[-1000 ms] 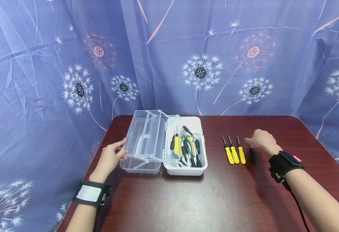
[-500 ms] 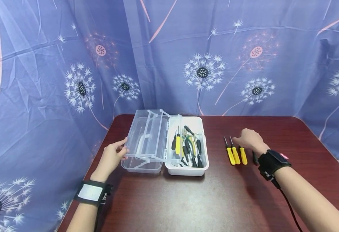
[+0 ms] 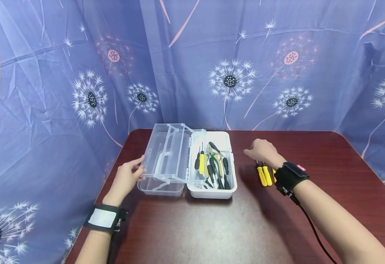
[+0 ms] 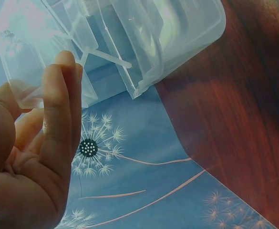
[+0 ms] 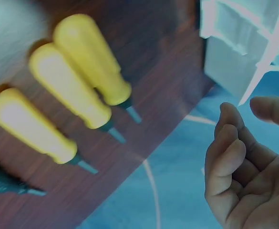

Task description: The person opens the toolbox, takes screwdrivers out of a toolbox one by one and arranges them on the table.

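My left hand [image 3: 124, 180] pinches the near left corner of a clear plastic tray [image 4: 27, 90], the folded-out upper part of a toolbox. The toolbox's white base [image 3: 210, 195] holds pliers [image 3: 216, 160], a yellow-handled screwdriver [image 3: 202, 163] and several black-handled tools. My right hand [image 3: 264, 151] hovers over the table, its fingers loosely bent and nothing between them; thumb and forefinger stand apart in the right wrist view. Beneath it lie yellow screwdrivers [image 3: 267, 176], three of which show in the right wrist view, beside a black-handled screwdriver [image 5: 5, 181].
A clear lid [image 3: 160, 191] lies behind the tray on the left. The dark red wooden table [image 3: 212, 234] meets a blue dandelion-print curtain [image 3: 185, 84] at the back and left. A cable [image 3: 314, 227] trails from my right wrist.
My right hand has moved left from the black-handled screwdriver, across the yellow ones, towards the toolbox, carrying nothing. My left hand keeps its hold on the tray.
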Demonstrator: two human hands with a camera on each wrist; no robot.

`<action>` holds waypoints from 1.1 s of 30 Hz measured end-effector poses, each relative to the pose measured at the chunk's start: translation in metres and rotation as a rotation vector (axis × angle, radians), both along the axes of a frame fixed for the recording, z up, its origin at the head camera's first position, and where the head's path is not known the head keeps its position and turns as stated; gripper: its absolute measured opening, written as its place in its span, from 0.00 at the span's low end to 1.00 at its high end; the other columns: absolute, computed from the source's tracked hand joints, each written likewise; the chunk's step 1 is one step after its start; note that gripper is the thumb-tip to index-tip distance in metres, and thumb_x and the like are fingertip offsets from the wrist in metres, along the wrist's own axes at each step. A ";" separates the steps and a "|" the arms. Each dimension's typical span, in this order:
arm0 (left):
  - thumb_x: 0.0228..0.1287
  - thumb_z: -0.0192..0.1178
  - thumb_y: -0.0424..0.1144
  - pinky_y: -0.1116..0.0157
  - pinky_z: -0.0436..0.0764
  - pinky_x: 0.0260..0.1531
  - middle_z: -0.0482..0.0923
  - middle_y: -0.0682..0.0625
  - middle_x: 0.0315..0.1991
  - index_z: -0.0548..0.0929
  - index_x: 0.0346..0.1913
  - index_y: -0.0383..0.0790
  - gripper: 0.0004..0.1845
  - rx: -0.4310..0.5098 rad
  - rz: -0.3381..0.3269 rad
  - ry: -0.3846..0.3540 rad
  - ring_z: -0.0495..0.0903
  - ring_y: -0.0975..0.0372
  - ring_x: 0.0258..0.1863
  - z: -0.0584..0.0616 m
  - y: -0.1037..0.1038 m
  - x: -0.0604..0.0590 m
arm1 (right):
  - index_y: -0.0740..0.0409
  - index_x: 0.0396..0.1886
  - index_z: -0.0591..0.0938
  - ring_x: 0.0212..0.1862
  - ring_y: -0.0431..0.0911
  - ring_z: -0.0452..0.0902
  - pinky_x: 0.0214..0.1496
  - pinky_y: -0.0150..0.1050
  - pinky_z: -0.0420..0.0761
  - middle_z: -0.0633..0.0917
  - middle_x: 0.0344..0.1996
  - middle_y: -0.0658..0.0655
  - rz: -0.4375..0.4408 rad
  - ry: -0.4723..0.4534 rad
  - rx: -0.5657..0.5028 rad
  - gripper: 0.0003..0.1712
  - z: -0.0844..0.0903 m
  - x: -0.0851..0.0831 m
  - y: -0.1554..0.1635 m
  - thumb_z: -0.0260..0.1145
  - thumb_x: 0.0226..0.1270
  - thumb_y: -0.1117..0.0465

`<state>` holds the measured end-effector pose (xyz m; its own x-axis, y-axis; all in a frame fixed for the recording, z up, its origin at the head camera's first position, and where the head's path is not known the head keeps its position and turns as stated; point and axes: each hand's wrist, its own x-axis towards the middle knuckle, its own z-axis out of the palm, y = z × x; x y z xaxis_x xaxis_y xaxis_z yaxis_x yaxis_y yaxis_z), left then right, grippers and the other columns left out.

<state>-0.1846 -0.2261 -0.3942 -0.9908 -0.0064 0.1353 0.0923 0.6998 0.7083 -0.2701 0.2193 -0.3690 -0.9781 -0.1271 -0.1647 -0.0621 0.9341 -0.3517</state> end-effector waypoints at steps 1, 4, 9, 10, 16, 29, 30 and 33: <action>0.67 0.55 0.33 0.70 0.84 0.28 0.87 0.38 0.36 0.71 0.66 0.37 0.24 0.000 -0.001 0.000 0.84 0.65 0.23 0.000 0.000 0.000 | 0.49 0.06 0.64 0.12 0.44 0.68 0.17 0.34 0.66 0.62 0.06 0.45 0.001 0.009 0.006 0.28 0.000 -0.001 -0.004 0.59 0.63 0.48; 0.67 0.55 0.32 0.69 0.85 0.28 0.87 0.37 0.37 0.71 0.66 0.37 0.24 0.002 -0.003 -0.002 0.84 0.65 0.23 0.000 -0.001 0.000 | 0.49 0.06 0.62 0.12 0.40 0.58 0.17 0.33 0.60 0.56 0.08 0.44 0.002 0.019 0.013 0.28 0.001 -0.005 -0.016 0.60 0.63 0.48; 0.67 0.55 0.32 0.68 0.85 0.29 0.86 0.36 0.38 0.71 0.66 0.37 0.24 0.005 -0.003 -0.010 0.85 0.63 0.24 -0.001 -0.001 0.000 | 0.48 0.06 0.62 0.15 0.39 0.48 0.19 0.33 0.53 0.55 0.09 0.44 0.021 0.049 0.009 0.28 0.002 -0.009 -0.031 0.61 0.62 0.50; 0.67 0.55 0.32 0.68 0.85 0.29 0.86 0.37 0.38 0.71 0.66 0.37 0.25 0.005 -0.002 -0.010 0.85 0.63 0.24 -0.001 -0.001 0.000 | 0.48 0.05 0.61 0.15 0.38 0.47 0.19 0.33 0.52 0.55 0.09 0.44 0.029 0.061 0.007 0.28 0.002 -0.009 -0.034 0.61 0.61 0.50; 0.67 0.55 0.33 0.68 0.85 0.29 0.86 0.37 0.37 0.71 0.66 0.37 0.24 -0.001 -0.005 -0.003 0.85 0.62 0.24 0.000 -0.001 0.000 | 0.48 0.04 0.59 0.16 0.38 0.44 0.19 0.32 0.48 0.53 0.09 0.44 0.061 0.115 -0.019 0.29 0.006 -0.010 -0.046 0.62 0.59 0.52; 0.67 0.54 0.33 0.68 0.85 0.29 0.86 0.37 0.37 0.71 0.66 0.36 0.24 0.004 -0.004 -0.010 0.85 0.62 0.24 0.000 -0.001 0.001 | 0.49 0.05 0.59 0.16 0.39 0.46 0.20 0.33 0.51 0.54 0.09 0.44 0.122 0.119 -0.002 0.28 0.013 -0.011 -0.071 0.60 0.60 0.53; 0.67 0.54 0.33 0.68 0.85 0.29 0.86 0.37 0.37 0.71 0.66 0.36 0.24 0.004 -0.005 -0.009 0.85 0.62 0.24 0.000 -0.001 0.001 | 0.49 0.05 0.59 0.16 0.39 0.46 0.20 0.33 0.51 0.54 0.09 0.44 0.126 0.117 0.000 0.28 0.013 -0.012 -0.074 0.60 0.61 0.53; 0.67 0.54 0.33 0.68 0.85 0.29 0.86 0.37 0.37 0.71 0.66 0.36 0.24 0.004 -0.005 -0.004 0.85 0.62 0.24 0.000 -0.001 0.001 | 0.49 0.05 0.59 0.16 0.39 0.46 0.20 0.33 0.51 0.54 0.09 0.44 0.137 0.119 0.008 0.29 0.016 -0.012 -0.081 0.60 0.61 0.52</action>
<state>-0.1839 -0.2272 -0.3940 -0.9913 -0.0016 0.1314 0.0932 0.6962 0.7118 -0.2822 0.1388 -0.3530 -0.9643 -0.2601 -0.0503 -0.2302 0.9167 -0.3267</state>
